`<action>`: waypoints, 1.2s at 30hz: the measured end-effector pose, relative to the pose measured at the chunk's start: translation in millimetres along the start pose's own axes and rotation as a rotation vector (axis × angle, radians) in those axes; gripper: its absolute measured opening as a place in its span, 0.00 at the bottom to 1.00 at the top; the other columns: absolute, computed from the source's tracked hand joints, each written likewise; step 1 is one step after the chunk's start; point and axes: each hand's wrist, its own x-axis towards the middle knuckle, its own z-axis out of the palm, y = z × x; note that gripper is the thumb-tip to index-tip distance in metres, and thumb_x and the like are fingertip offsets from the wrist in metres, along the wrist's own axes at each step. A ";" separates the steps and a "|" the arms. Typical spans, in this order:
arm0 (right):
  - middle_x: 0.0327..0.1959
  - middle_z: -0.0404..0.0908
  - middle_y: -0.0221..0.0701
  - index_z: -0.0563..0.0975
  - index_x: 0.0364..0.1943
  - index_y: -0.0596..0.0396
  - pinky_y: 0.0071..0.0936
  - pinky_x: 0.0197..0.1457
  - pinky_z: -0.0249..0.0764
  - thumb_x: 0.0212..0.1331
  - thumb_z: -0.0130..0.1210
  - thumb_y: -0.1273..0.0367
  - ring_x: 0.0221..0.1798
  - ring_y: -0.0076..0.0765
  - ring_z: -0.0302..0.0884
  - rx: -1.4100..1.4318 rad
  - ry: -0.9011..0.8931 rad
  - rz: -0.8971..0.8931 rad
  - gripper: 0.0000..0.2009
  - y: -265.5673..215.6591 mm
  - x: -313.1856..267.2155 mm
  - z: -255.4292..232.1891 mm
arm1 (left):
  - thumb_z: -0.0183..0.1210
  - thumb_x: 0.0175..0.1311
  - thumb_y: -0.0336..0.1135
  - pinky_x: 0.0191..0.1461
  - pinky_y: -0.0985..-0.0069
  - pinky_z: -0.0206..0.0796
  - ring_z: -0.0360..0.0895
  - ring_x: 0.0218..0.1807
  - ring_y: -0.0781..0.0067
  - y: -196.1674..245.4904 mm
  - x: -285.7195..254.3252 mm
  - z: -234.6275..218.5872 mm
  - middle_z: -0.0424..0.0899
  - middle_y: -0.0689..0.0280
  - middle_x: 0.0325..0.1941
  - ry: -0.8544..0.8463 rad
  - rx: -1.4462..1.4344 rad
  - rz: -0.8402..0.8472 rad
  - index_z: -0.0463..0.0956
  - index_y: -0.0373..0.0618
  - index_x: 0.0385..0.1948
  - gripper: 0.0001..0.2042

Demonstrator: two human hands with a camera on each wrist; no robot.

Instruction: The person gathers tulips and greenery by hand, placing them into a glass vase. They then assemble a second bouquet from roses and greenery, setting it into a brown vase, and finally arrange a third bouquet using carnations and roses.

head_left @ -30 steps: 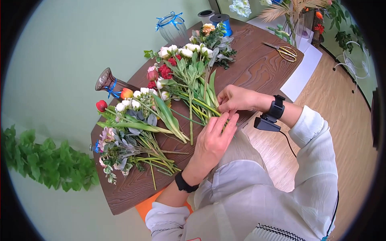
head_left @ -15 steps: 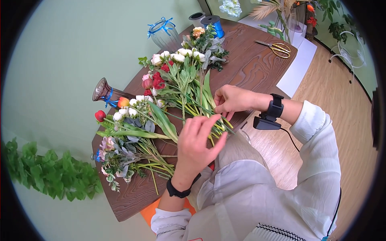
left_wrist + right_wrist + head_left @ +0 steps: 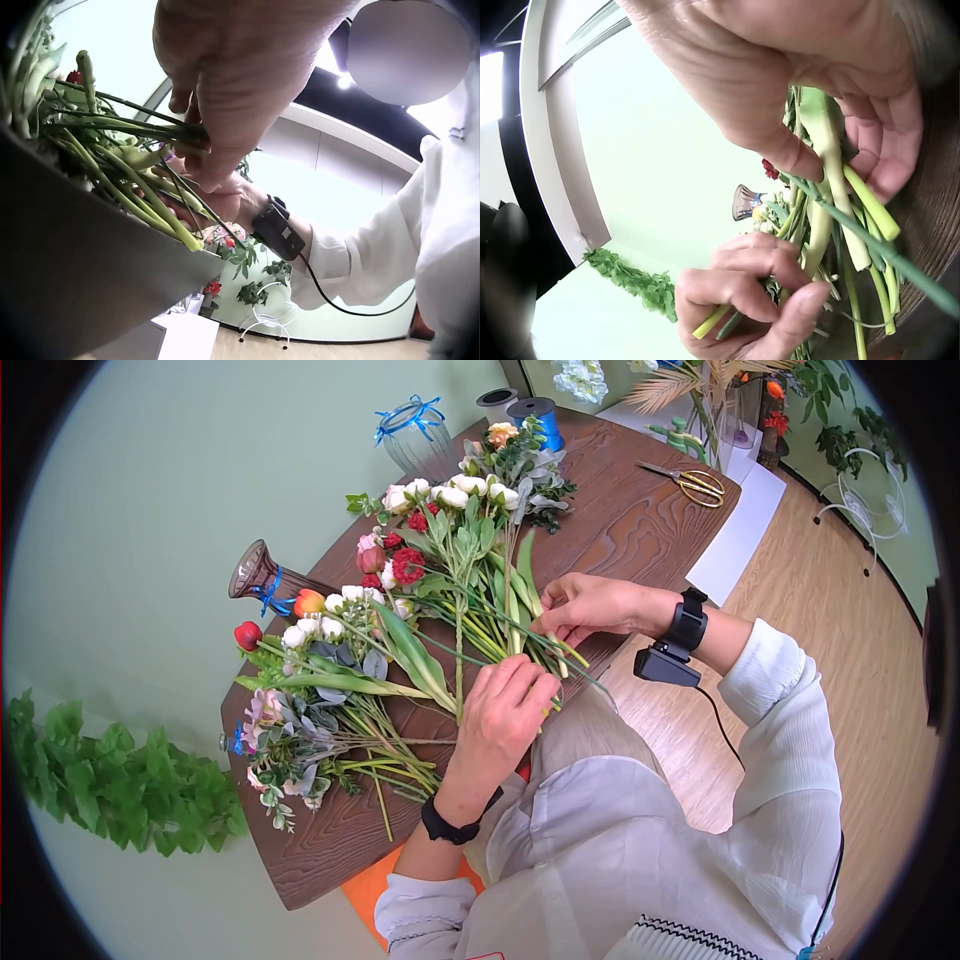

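A bunch of artificial flowers with white blooms, red blooms and long green stems lies at the table's near edge. My right hand grips the stems near their lower ends; the right wrist view has its thumb in front and its fingers behind them. Close by on the left, my left hand pinches a few thin stems between thumb and curled fingers. Cut stem ends stick out below the right hand.
A second group of flowers lies to the left on the wooden table. Behind are a tilted purplish vase, a clear vase and a blue ribbon spool. Gold-handled scissors lie at the far right.
The left hand lifted off the stems with fingers spread, then came back and curled its fingers on some of them. The right hand has stayed at the bunch.
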 end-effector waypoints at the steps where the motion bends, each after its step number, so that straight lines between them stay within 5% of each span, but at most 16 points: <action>1: 0.30 0.78 0.31 0.71 0.33 0.61 0.20 0.34 0.81 0.56 0.59 0.71 0.32 0.24 0.80 -0.024 -0.013 0.003 0.09 -0.9 -2.1 -0.5 | 0.64 0.41 0.25 0.50 0.66 0.67 0.73 0.48 0.60 1.4 1.0 -4.1 0.77 0.61 0.38 0.026 -0.021 -0.020 0.73 0.41 0.34 0.15; 8: 0.27 0.78 0.34 0.73 0.28 0.67 0.21 0.33 0.83 0.55 0.61 0.72 0.28 0.27 0.81 -0.217 0.030 0.033 0.10 -9.9 -9.8 3.6 | 0.66 0.45 0.22 0.40 0.71 0.68 0.75 0.39 0.59 2.9 11.9 -28.5 0.77 0.62 0.35 0.261 -0.183 -0.307 0.73 0.41 0.32 0.13; 17: 0.24 0.80 0.38 0.73 0.24 0.67 0.23 0.31 0.83 0.53 0.61 0.73 0.27 0.31 0.82 -0.166 0.016 0.044 0.09 -8.6 -10.9 -1.2 | 0.71 0.42 0.28 0.40 0.72 0.63 0.72 0.38 0.64 7.8 -2.6 -23.7 0.75 0.63 0.36 0.302 -0.060 -0.296 0.73 0.44 0.29 0.15; 24: 0.23 0.80 0.36 0.73 0.23 0.65 0.20 0.29 0.81 0.53 0.61 0.74 0.25 0.28 0.81 -0.360 0.108 0.094 0.09 -25.5 -29.0 5.8 | 0.66 0.52 0.31 0.35 0.79 0.59 0.69 0.37 0.73 14.6 -15.9 -20.5 0.73 0.63 0.40 0.407 0.059 -0.504 0.68 0.41 0.46 0.20; 26: 0.23 0.80 0.35 0.74 0.24 0.63 0.19 0.29 0.80 0.52 0.61 0.74 0.25 0.26 0.80 -0.311 0.091 0.080 0.08 -20.7 -27.6 1.5 | 0.61 0.60 0.33 0.36 0.79 0.61 0.69 0.39 0.77 22.1 -17.3 -20.3 0.74 0.64 0.38 0.433 -0.346 -0.816 0.64 0.40 0.53 0.21; 27: 0.23 0.79 0.33 0.74 0.24 0.62 0.18 0.29 0.79 0.51 0.62 0.74 0.25 0.25 0.80 -0.258 0.071 0.064 0.08 -18.0 -25.7 -0.5 | 0.54 0.67 0.35 0.42 0.79 0.62 0.70 0.40 0.78 23.9 -20.4 -24.2 0.76 0.63 0.40 0.303 -0.459 -0.933 0.58 0.39 0.59 0.23; 31: 0.25 0.79 0.28 0.75 0.26 0.59 0.15 0.30 0.75 0.49 0.64 0.75 0.26 0.21 0.78 -0.245 0.106 0.040 0.07 -8.0 -23.9 4.0 | 0.49 0.70 0.34 0.51 0.81 0.60 0.72 0.48 0.76 21.5 -26.7 -10.1 0.79 0.57 0.47 0.367 -0.624 -0.785 0.54 0.40 0.63 0.23; 36: 0.25 0.78 0.26 0.75 0.26 0.58 0.14 0.31 0.74 0.47 0.63 0.77 0.27 0.18 0.76 -0.120 0.074 0.062 0.07 -2.8 -25.4 9.7 | 0.41 0.74 0.44 0.50 0.79 0.64 0.74 0.50 0.72 14.5 -27.1 -6.3 0.78 0.54 0.50 0.380 -0.740 -0.741 0.48 0.40 0.65 0.25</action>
